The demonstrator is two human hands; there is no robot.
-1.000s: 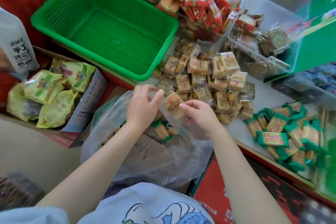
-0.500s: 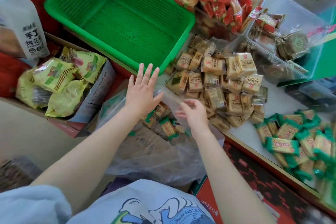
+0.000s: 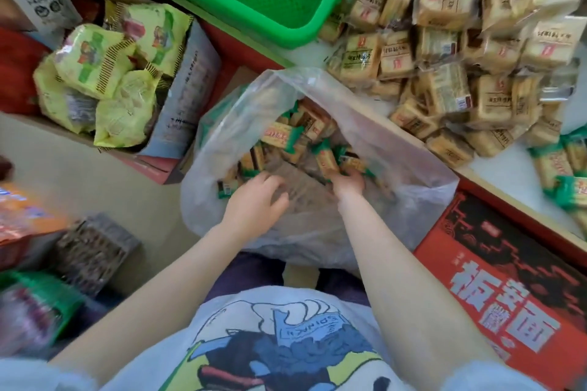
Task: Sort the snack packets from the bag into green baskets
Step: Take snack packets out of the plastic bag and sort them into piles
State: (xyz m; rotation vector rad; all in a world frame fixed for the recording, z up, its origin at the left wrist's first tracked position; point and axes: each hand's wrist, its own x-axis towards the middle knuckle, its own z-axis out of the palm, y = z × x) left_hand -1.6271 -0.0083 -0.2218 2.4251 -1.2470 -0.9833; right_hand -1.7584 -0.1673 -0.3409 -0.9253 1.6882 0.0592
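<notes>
A clear plastic bag (image 3: 374,130) lies open in front of me, holding several small snack packets (image 3: 281,135) with green ends. My left hand (image 3: 254,203) is inside the bag's mouth with its fingers loosely bent, and nothing shows in them. Further right in the bag, my right hand (image 3: 347,184) has its fingertips buried among the packets, so its grip is hidden. The green basket (image 3: 286,32) stands beyond the bag at the top, and the visible part of its floor is bare.
A big heap of beige packets (image 3: 444,51) covers the table to the right of the basket. Green-ended packets (image 3: 559,165) lie at the right edge. A cardboard box of yellow-green packs (image 3: 95,73) sits on the left, a red printed carton (image 3: 508,295) at the lower right.
Both hands have dropped from the bag's rim near the table down into the bag. The view has tilted down and closer. The left hand's spread fingers are now bent.
</notes>
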